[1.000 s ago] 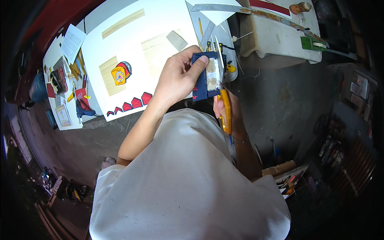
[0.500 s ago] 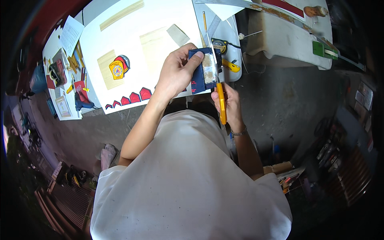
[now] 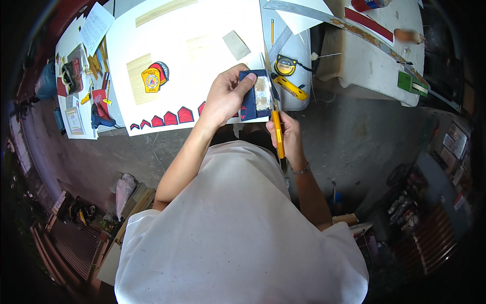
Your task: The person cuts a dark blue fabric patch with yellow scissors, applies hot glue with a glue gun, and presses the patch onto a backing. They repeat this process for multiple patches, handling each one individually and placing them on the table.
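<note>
A navy cloth piece (image 3: 257, 101) is sitting at 12 o'clock in view, the left hand (image 3: 227, 97) pinching it under the thumb, presumably steadying its pale-patched edge beside the blades, while the right hand (image 3: 291, 136) is gripping yellow-handled scissors (image 3: 277, 133). Beyond, at 1 o'clock, a reddish container (image 3: 364, 4) is showing, contents not reading clearly.

White tabletop (image 3: 177, 55) — red patches (image 3: 185, 115) near one edge; wood-grain pieces (image 3: 135, 76); grey rectangle (image 3: 236, 45)
</note>
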`<state>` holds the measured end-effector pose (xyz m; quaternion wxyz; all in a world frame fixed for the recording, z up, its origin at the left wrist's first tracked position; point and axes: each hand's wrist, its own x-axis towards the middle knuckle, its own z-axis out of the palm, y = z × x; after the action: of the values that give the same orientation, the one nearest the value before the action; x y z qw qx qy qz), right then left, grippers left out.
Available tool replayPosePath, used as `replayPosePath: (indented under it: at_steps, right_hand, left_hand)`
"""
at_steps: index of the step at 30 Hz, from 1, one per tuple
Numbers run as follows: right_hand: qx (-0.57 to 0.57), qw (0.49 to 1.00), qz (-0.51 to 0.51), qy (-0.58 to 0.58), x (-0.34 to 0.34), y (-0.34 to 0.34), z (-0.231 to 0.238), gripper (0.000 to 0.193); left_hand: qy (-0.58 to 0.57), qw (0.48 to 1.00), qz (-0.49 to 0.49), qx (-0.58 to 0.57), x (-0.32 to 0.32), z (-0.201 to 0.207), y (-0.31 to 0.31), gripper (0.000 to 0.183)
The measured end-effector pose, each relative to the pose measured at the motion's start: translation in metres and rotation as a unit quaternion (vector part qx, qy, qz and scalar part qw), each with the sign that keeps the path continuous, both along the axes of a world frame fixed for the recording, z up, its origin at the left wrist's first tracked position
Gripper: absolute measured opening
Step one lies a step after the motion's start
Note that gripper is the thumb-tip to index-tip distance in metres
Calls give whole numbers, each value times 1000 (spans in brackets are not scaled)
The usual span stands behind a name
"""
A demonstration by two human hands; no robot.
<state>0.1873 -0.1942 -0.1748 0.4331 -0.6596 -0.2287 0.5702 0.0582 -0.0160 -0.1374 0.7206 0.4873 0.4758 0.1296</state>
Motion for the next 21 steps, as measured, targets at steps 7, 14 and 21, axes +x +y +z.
replayPosePath:
  at_steps: [7, 14, 21]
  right_hand:
    - [83, 993, 67, 57, 13, -3, 3, 35]
    - [53, 992, 43, 107, 10, 3, 9, 45]
    - [-43, 995, -12, 93, 8, 7, 6, 39]
  left_hand:
    - [-20, 1000, -12, -14, -5, 7, -10, 19]
    - [-42, 999, 17, -3, -4, 6, -12, 21]
    - [-40, 999, 13, 10, -7, -4, -5, 19]
